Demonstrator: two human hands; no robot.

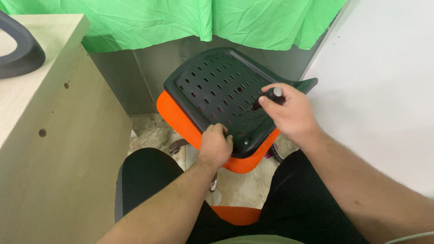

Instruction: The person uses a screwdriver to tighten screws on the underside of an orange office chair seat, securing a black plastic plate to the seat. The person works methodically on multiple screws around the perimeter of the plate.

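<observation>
The black slotted plastic seat pan [217, 88] lies underside-up and tilted on its orange mesh cushion [174, 115], propped just in front of the person's knees. The left hand [216, 145] closes its grip around the pan's near edge, fingers curled over the rim. The right hand [289, 110] holds a black-handled screwdriver [270, 96] in a closed fist, its tip set down on the pan's near right part. A bolt head [246, 142] sits in the pan's near corner, between the two hands. Left of the pan stands a pale wooden counter [54, 135]; behind it hangs a green cloth [181, 20].
</observation>
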